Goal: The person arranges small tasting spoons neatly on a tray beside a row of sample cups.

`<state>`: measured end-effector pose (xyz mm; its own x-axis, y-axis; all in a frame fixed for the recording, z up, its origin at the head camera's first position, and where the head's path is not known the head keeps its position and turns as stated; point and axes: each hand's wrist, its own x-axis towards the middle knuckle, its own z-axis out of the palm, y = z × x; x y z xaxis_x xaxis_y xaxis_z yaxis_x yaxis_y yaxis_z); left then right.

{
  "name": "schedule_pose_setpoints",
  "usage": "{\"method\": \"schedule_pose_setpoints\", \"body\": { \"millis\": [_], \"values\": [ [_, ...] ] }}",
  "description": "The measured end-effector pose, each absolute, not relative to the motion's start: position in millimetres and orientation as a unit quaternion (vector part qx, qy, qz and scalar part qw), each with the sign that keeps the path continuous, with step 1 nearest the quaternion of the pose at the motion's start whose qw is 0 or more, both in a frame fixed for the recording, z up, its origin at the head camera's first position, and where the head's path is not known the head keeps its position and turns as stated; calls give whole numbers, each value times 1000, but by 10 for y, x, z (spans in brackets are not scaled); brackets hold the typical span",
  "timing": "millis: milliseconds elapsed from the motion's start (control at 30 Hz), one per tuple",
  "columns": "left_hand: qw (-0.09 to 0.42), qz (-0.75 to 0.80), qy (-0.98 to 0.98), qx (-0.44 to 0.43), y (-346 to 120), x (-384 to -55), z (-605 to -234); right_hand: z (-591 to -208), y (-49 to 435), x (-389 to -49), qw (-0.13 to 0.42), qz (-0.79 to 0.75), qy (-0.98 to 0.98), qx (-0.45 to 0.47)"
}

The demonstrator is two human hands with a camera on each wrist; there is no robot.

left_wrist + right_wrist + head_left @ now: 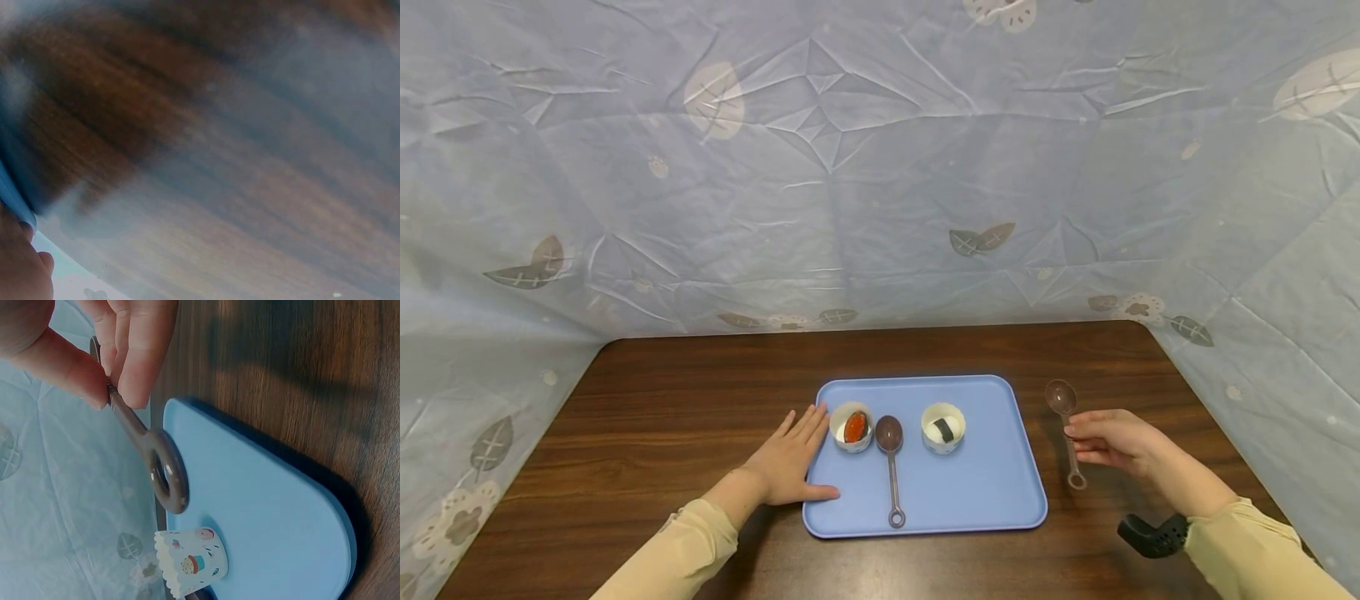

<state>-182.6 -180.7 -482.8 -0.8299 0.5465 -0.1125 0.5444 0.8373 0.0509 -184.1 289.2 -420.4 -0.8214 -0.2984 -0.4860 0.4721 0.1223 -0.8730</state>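
Observation:
My right hand (1112,442) pinches a brown spoon (1062,398) by its handle, off the tray's right side. In the right wrist view, the ring end of this spoon (167,475) shows below the fingertips. Spread flat, my left hand (790,458) rests along the left edge of a blue tray (977,500). Lying on the tray is a second brown spoon (890,435), bowl away from me. Left of it, close to my left fingers, a paper cup (852,446) holds an orange-topped sushi piece (855,427). To its right, another paper cup (942,447) holds white rice with a dark strip (943,430).
The tray sits on a dark wooden table (662,417). A pale patterned sheet (880,183) hangs behind the table and along both sides. On my right wrist is a black strap (1153,536). Mostly blurred table top fills the left wrist view.

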Motion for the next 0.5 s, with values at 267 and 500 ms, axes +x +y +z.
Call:
{"method": "schedule_pose_setpoints", "body": {
  "millis": [267, 500],
  "values": [
    [63, 8, 957, 285, -1802, -1826, -4809, -4203, 2773, -1865, 295, -657, 692, 57],
    [68, 9, 957, 281, -1798, -1823, -4818, -4265, 2655, -1881, 298, -655, 692, 54]
  ]
}}
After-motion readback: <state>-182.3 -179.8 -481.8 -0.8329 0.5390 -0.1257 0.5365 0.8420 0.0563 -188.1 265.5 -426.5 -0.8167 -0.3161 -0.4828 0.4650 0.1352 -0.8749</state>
